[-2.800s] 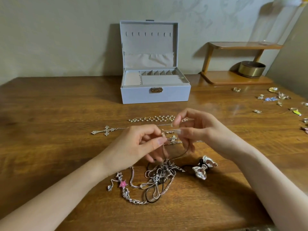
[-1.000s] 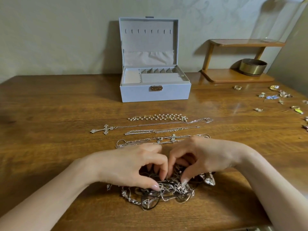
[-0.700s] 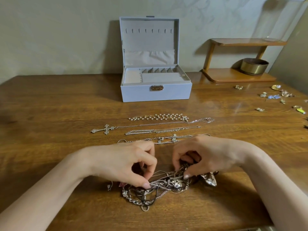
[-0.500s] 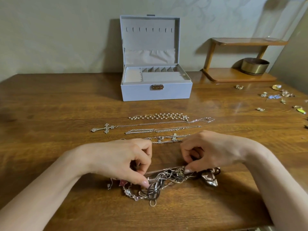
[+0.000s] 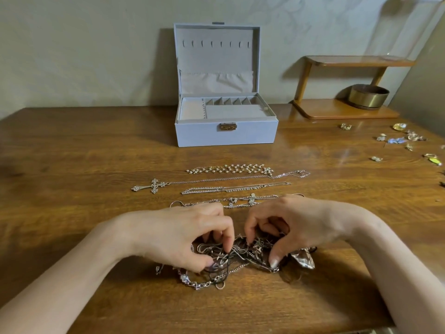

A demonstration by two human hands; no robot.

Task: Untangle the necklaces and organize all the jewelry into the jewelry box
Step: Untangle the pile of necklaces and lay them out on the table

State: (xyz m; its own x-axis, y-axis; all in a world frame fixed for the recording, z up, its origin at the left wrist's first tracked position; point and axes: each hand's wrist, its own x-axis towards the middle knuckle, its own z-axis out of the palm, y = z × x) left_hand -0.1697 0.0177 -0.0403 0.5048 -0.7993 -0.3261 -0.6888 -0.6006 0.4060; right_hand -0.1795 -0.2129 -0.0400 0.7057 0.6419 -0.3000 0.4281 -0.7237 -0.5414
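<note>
The left hand [image 5: 183, 235] and right hand [image 5: 296, 225] pinch the tangle [image 5: 243, 254] on the table [image 5: 72, 165]. Just beyond that grip lie necklaces [image 5: 231, 186] in rows, the jewelry box [image 5: 226, 133] farther behind. Far right of it sit scattered small pieces [image 5: 397, 141], a shelf [image 5: 337, 112] behind them.

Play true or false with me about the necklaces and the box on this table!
1. The jewelry box is open, lid up. True.
2. The left hand and the right hand both pinch at the tangle of necklaces. True.
3. The cross necklace is inside the box. False: it lies stretched out on the table, in front of the box.
4. The brass bowl sits on the top board of the wooden shelf. False: it sits on the bottom board.
5. Scattered small jewelry pieces lie at the table's right side. True.
</note>
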